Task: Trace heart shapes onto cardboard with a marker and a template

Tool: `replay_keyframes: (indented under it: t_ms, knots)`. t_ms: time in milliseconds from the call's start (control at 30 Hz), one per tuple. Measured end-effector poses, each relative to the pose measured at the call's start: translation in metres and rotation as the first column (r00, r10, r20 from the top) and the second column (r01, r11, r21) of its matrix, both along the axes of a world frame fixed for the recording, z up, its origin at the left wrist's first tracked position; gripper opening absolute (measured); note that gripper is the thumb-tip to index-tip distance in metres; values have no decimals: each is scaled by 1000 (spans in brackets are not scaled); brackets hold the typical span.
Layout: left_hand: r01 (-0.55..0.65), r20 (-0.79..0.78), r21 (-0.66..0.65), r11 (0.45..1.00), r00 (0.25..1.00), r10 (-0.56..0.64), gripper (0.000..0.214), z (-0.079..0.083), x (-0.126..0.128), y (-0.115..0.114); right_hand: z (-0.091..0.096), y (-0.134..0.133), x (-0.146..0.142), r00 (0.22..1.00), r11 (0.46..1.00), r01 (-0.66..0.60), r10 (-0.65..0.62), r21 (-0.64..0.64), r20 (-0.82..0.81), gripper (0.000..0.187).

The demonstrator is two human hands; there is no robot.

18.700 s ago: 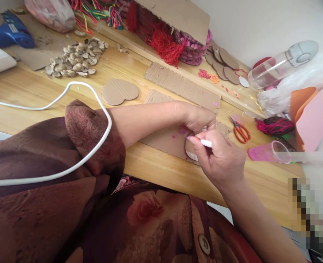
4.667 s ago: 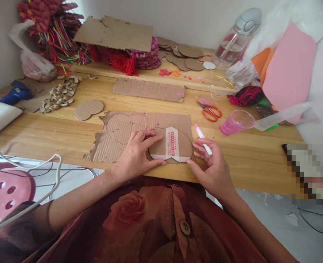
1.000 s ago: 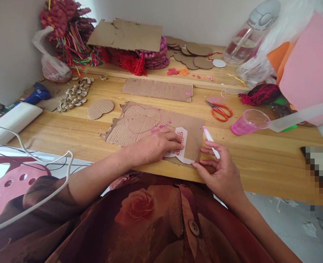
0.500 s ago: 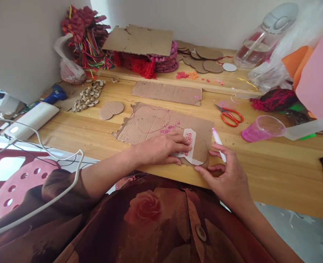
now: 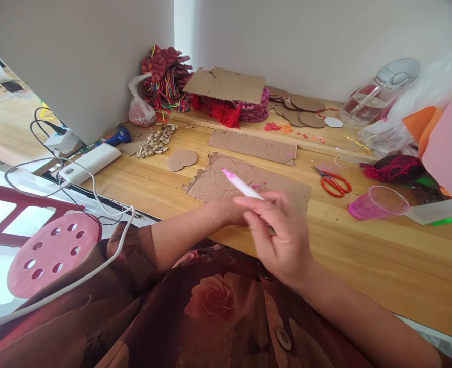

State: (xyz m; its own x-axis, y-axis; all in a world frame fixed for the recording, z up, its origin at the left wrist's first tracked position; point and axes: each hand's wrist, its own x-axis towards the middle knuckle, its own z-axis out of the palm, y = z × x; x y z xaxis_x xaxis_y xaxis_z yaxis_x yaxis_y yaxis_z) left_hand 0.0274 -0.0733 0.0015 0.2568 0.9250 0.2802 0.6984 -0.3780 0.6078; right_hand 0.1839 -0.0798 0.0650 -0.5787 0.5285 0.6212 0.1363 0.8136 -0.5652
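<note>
White, slim, cylindrical marker pen with a pink tip (image 5: 244, 186), gripped towards its near end between the thumb and fingers of the right hand (image 5: 280, 234); the tip points far and to the left, over the brown, ragged-edged corrugated cardboard sheet (image 5: 289, 190). From this single view we cannot tell whether the tip touches the sheet. The left hand (image 5: 236, 210) lies largely behind the right, and we cannot tell whether its fingers are spread, closed or holding anything. We judge the pen to be light and stiff, with a smooth barrel that may roll or slip under a loose grip; the tip is probably its most delicate part and likely to leave colour on whatever it brushes. For close control we would take the barrel just behind the tip, with fingers off the tip itself. The sheet, dotted with pink specks (image 5: 265, 183), should prove light and fairly stiff, yet liable to crease along its flutes; we would steady it flat by a sound margin, away from the torn left edge. To the right lie orange-handled metal scissors (image 5: 335, 185), near a clear, pink-tinted plastic cup (image 5: 375, 205).
</note>
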Motion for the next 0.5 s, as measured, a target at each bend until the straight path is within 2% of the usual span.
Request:
replay_keyframes:
  t_ms: [67, 167, 200, 267, 367, 433, 500]
  knots:
    - [-57, -6, -4, 998, 998, 57, 31, -7, -6, -13, -5, -3, -17, 999, 998, -30, 29, 63, 17, 23]
    - [-100, -37, -22, 995, 994, 99, 38, -13, -16, -31, -16, -5, -32, 1000, 992, 4, -3, 129, -6, 12]
    - [-101, -45, -29, 994, 994, 100, 38, -14, -19, -33, -19, -5, -33, 1000, 991, 14, -11, 130, -25, 5]
    - [-67, -65, -42, 997, 996, 64, 34, -12, -21, -32, -20, -7, -33, 999, 995, 23, -17, 102, -50, 8]
    - [51, -101, -54, 997, 993, -57, 19, -3, -16, -14, -12, -9, -19, 999, 999, 23, -21, 29, -44, 11]
    - [159, -132, -57, 986, 977, -165, 11, 6, -10, 3, -6, -10, 2, 997, 998, 61, -61, 5, -39, 8]
    - [272, -176, -58, 961, 944, -278, 11, 15, -4, 17, -4, -9, 37, 978, 978, 206, -205, 22, -44, 14]
